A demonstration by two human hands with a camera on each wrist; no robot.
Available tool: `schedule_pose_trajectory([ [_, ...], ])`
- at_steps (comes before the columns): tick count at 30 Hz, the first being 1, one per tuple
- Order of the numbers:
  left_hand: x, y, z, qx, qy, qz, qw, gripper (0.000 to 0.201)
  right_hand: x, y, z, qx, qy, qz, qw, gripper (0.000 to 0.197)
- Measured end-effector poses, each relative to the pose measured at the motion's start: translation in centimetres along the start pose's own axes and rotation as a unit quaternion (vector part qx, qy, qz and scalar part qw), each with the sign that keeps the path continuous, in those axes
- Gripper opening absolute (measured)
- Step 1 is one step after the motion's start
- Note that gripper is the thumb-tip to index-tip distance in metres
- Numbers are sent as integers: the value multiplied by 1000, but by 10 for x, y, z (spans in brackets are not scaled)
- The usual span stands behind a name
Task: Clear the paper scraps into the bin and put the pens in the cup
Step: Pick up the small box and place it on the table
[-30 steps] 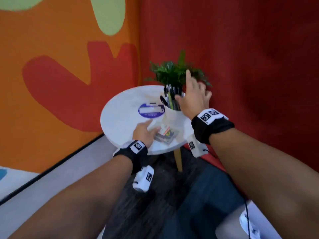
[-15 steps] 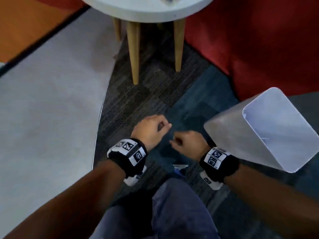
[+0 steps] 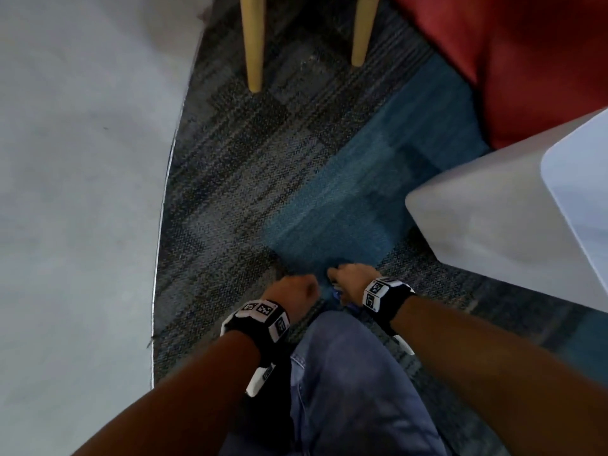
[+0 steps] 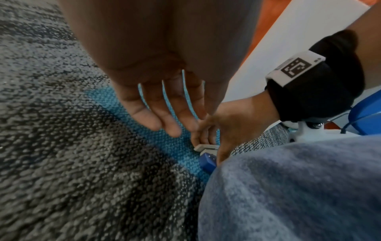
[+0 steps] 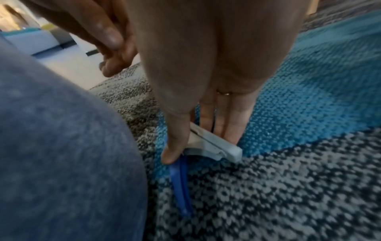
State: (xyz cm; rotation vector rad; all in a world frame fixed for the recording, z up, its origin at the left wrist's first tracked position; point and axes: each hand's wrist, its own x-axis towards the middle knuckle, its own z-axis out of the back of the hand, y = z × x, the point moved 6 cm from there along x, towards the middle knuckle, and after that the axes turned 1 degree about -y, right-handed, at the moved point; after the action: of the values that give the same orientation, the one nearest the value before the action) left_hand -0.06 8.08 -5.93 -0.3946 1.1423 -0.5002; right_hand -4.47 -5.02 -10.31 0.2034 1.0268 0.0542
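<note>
A small white-and-blue item [image 5: 214, 146] lies on the blue patch of carpet by my knee; I cannot tell whether it is a pen. My right hand [image 5: 198, 143] pinches its white part between thumb and fingers, low on the carpet [image 3: 345, 279]. In the left wrist view the item [image 4: 206, 147] shows under those fingers. My left hand [image 4: 164, 120] hovers just left of it with fingers relaxed, holding nothing [image 3: 297, 291]. The white bin [image 3: 493, 225] lies tilted on the floor to the right. No cup or paper scraps are in view.
Two wooden table legs [image 3: 251, 44] stand on the carpet ahead. A red wall [image 3: 526, 60] rises at the far right. Smooth grey floor [image 3: 82, 192] lies to the left. My jeans-clad knee [image 3: 345, 373] sits right under both hands.
The view swung down from the tabletop to the floor. Both hands left the table and dropped to the carpet, and the right hand has closed on the white-and-blue item.
</note>
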Motion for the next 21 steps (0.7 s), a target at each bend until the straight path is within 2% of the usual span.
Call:
schedule_pose_trajectory([
  [2,0,2,0,-15,3,5,1000,14,0,-1,2,4,-7,0,1000,51],
  [6,-3,4,7,-22,-4,15,1000,16,-3,5,-9,-4,2,-2,1000,72],
  [9,-4,5,12,-29,-14,23,999,18,-2,6,-10,3,-8,-24,1000,77],
  [12,-5,6,16,-44,-12,38,998,18,-2,-6,8,43,-44,-72,996,75],
  [14,-2,4,22,-60,-18,40,997,20,-2,-14,33,118,-82,-104,984,62],
  [16,1,-1,34,-91,-25,42,995,33,-4,-12,63,228,-139,-115,957,46],
  [18,5,-10,55,-123,-51,27,991,60,-9,-2,102,337,-206,-98,914,37],
  [19,4,-17,70,-130,-81,18,988,71,-14,4,124,387,-244,-81,886,35],
  [21,-7,-35,113,-121,-178,2,977,72,-29,18,171,461,-314,-37,829,41],
])
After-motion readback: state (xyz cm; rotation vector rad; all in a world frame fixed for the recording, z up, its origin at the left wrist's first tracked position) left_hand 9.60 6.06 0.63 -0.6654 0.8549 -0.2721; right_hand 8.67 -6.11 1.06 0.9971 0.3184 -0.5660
